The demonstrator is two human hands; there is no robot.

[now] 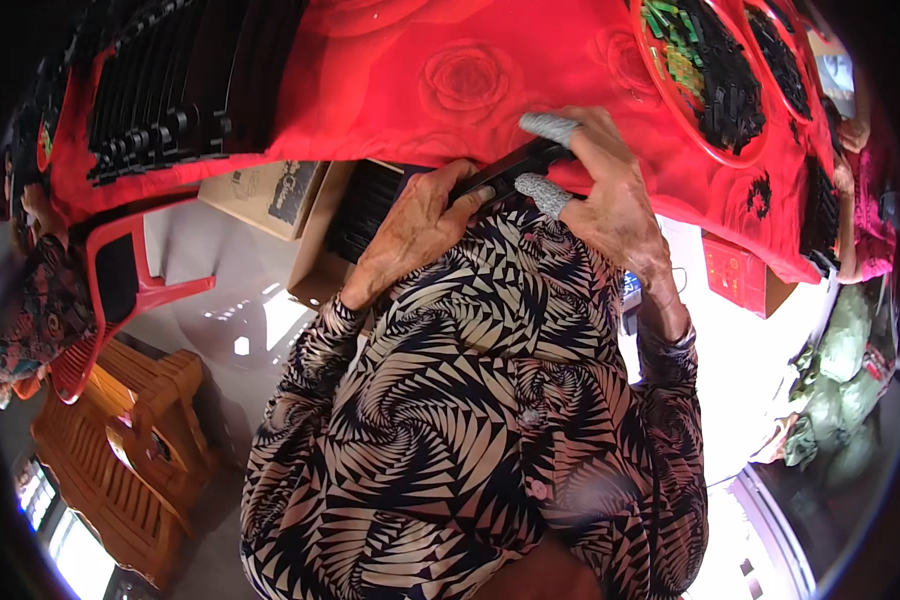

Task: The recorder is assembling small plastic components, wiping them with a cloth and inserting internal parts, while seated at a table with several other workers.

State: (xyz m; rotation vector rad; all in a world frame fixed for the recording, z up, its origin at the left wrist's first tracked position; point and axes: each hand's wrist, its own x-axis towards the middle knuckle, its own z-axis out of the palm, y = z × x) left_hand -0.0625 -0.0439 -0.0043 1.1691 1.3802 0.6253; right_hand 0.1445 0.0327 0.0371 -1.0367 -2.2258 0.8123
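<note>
A long, narrow black piece [516,168] slants between my hands at the near edge of the red cloth; its exact kind I cannot make out. My left hand [420,225] grips its lower left end, thumb along it. At the upper right end, my right hand [610,185] is closed on it with thumb and forefinger, both wearing grey finger sleeves [542,194]. The fingers partly cover both ends. Just below my left hand, an open cardboard box [315,255] contains several dark, slim pieces.
Rows of long black pieces [160,95] lie on the rose-patterned red tablecloth [370,90] at left. Round red trays [653,75] at right hold small black, green and yellow parts. A red plastic chair [120,235], a wooden bench [120,470] and other people's arms flank the table.
</note>
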